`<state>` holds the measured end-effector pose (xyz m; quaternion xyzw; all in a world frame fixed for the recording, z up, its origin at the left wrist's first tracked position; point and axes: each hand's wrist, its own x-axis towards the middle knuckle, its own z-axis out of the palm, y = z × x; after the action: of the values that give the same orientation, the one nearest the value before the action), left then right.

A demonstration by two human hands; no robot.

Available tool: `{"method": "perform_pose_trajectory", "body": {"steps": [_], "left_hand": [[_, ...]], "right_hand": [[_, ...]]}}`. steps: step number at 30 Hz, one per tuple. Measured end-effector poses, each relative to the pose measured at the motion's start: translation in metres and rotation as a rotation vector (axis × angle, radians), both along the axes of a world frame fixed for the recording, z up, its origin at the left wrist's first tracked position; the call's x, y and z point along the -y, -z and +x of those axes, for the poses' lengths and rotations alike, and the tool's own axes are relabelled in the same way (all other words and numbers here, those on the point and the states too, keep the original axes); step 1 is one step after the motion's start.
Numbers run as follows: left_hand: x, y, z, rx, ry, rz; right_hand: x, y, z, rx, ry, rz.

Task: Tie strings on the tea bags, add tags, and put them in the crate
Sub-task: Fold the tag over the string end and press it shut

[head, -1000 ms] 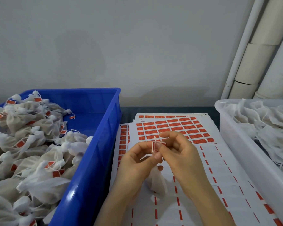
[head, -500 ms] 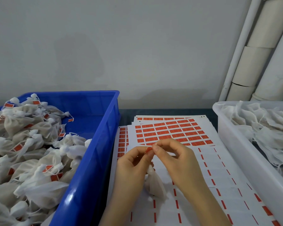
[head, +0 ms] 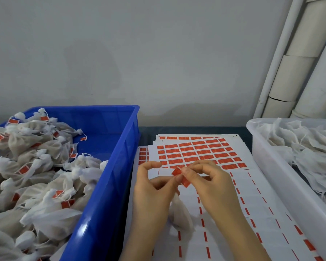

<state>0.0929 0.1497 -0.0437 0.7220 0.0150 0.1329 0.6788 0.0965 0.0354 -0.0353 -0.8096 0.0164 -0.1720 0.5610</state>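
My left hand (head: pixel 154 187) and my right hand (head: pixel 209 183) meet over the sticker sheets, both pinching a small red tag (head: pixel 181 176) between thumb and fingertips. A white tea bag (head: pixel 181 213) hangs below the tag, behind my left palm, its bottom resting on the sheets. The string between tag and bag is too thin to make out. The blue crate (head: pixel 109 166) at left holds several tied tea bags (head: pixel 38 166) with red tags.
Stacked sheets of red tag stickers (head: pixel 199 151) lie between the crates, the near rows peeled. A white tub (head: pixel 271 172) at right holds several untied bags (head: pixel 305 153). A grey wall and white pipes (head: pixel 297 72) stand behind.
The tag was a folded white-edged strip a second ago; it now shows its red face flat between my fingertips. Both hands stayed nearly in place.
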Motion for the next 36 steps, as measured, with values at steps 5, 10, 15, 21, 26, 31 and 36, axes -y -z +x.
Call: {"method": "perform_pose_trajectory", "body": {"steps": [5,10,15,21,26,31,36], "left_hand": [[0.000,0.003,-0.004,0.100,-0.052,0.230],[0.003,0.001,-0.007,0.138,-0.154,0.267],[0.002,0.003,-0.007,0.169,-0.150,0.312],[0.003,0.010,-0.006,0.281,-0.120,0.365],[0.007,0.009,-0.008,0.366,-0.187,0.368],[0.006,0.013,-0.007,0.248,-0.182,0.267],[0.005,0.009,-0.005,0.058,-0.093,0.012]], "right_hand": [[-0.001,0.001,0.000,-0.075,0.014,0.072],[-0.003,0.002,-0.001,-0.096,-0.002,0.141],[-0.005,0.000,-0.001,-0.112,0.006,0.188],[-0.008,0.000,-0.002,-0.105,0.017,0.261],[-0.008,0.000,-0.002,-0.084,0.018,0.251],[-0.003,-0.003,-0.003,-0.007,-0.082,0.189],[-0.001,-0.006,-0.007,0.078,-0.178,0.089]]}}
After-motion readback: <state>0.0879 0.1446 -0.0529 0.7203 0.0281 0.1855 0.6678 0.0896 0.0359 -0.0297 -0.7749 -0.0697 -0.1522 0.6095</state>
